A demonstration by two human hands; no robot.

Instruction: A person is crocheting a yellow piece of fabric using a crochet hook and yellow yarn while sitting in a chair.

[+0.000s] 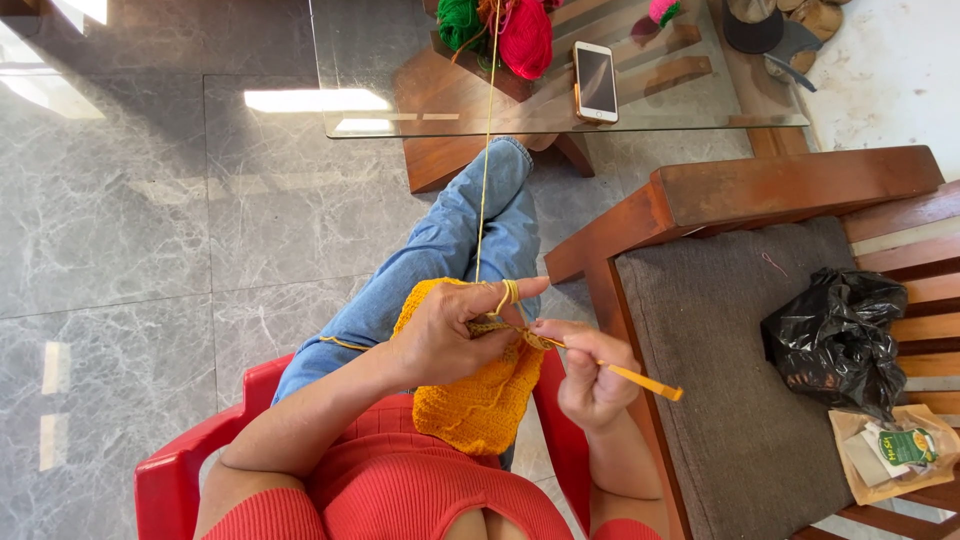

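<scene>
You crochet a yellow piece (pixel 478 405) over your lap, seated in a red chair (pixel 180 465).

A good-sized panel already hangs below your hands, and yarn (pixel 486 170) still runs taut up to the balls (pixel 500 30) on the glass table (pixel 700 110), so work remains. Your left hand (pixel 445 335) pinches the top edge, strand looped over the forefinger; your right hand (pixel 590 375) grips the yellow hook (pixel 640 380), tip at the stitches.

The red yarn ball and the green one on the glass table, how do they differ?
The red yarn ball looks larger than the green yarn ball and lies nearer the phone; the green one sits farther left, cut off by the picture's edge. Both rest on the glass table.
</scene>
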